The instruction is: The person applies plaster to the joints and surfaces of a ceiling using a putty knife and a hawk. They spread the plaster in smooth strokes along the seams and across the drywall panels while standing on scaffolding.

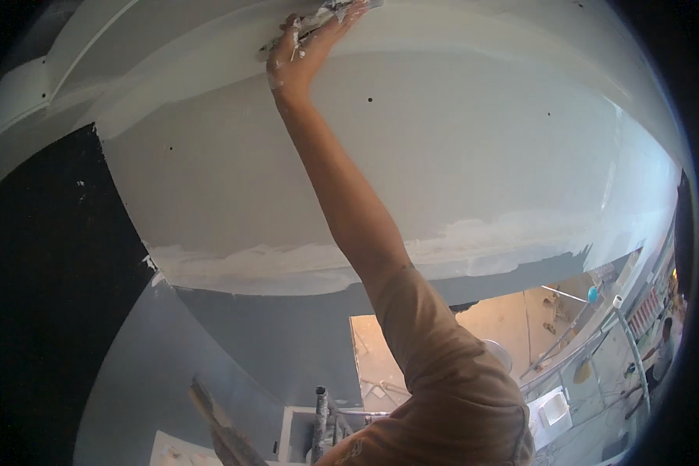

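Observation:
My right hand (pixel 299 66), streaked with white compound, is raised to the top of the view, its fingers wrapped round a compound-smeared flat scraper (pixel 318 19) against the pale board surface (pixel 443 140). That surface has small dark holes and a white band of compound (pixel 241 260) along its lower edge. At lower left a long, grey-smeared flat tool (pixel 213 408) rises from the frame's edge; I cannot make out my left hand at its lower end.
A dark panel (pixel 50 256) lies left, grey walls (pixel 272 334) below. A lit opening (pixel 528 326) shows a floor. Metal tubes (pixel 321 419) stand at the bottom, scaffold railing (pixel 629 334) at right. Another person (pixel 660 357) is small at far right, near a white rectangular container (pixel 551 408).

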Tool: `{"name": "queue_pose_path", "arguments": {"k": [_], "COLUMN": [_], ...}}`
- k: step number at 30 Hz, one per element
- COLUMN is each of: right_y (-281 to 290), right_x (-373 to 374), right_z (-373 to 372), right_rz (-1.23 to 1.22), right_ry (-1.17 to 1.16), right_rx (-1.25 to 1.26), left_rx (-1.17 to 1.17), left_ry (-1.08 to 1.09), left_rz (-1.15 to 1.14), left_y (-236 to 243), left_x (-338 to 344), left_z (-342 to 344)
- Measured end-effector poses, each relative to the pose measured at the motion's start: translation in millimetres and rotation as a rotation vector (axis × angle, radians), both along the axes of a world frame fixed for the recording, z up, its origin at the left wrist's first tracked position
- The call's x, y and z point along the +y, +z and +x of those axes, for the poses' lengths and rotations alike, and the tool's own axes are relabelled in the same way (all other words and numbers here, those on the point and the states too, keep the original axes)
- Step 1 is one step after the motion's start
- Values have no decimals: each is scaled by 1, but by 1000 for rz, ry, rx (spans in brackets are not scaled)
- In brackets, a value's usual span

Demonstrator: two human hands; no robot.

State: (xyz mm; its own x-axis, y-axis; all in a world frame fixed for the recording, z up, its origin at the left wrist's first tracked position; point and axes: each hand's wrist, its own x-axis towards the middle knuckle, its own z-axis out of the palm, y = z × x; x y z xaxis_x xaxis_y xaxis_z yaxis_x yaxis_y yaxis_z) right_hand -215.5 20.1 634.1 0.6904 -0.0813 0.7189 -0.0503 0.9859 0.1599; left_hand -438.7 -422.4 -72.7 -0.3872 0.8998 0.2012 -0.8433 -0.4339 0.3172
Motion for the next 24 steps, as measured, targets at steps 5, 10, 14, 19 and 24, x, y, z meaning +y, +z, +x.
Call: {"name": "queue_pose_path", "arguments": {"k": [5,10,14,19,24], "right_y": [8,7,25,7,-115], "right_x": [-28,-20,-27,-47,-61], "right_z": [-68,-106,-130,-153,-133], "right_rz": [9,-94,140,257,-40], "right_ry": [77,67,91,308,560], "right_rx": [-25,-80,139,56,-463], "left_rx": [293,82,61,59,-81], "left_ry": [-274,345,492,601,633], "left_rz": [-222,-385,-425,-397,-211], "left_y": [-137,2,46,80,140], "left_x": [-95,-36,-22,-11,3], "left_z": [-112,30,60,77,86]}}
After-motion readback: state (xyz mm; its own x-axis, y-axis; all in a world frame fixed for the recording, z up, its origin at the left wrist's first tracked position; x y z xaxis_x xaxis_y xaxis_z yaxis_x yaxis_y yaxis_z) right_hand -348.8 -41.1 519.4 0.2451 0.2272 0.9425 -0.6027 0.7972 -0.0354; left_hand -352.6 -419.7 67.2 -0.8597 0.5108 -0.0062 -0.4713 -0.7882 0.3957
